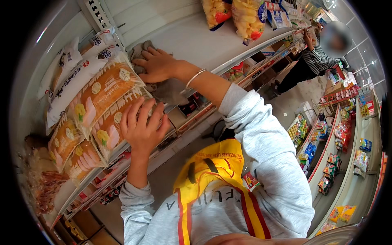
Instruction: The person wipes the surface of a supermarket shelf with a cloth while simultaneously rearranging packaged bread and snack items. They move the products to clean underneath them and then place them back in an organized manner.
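Note:
On a pale metal shelf [196, 46], my right hand [159, 65] holds a crumpled grey cloth [171, 92] down under its palm, fingers spread. The cloth sticks out on both sides of the hand, beside the packed bread. My left hand [144, 124] is at the front of a clear-wrapped sandwich bread pack [107, 119], with its fingers apart and seemingly against the wrapper. Another such bread pack [107, 88] lies just behind it. White bread bags [75, 82] stand farther back at the left.
Potato chip bags [249, 20] stand farther along the shelf. Lower shelves [196, 118] hold packaged goods below its front edge. A person in a striped top [318, 58] stands at the shelf's far end. Across the aisle, another shelf unit [332, 137] carries snack packets.

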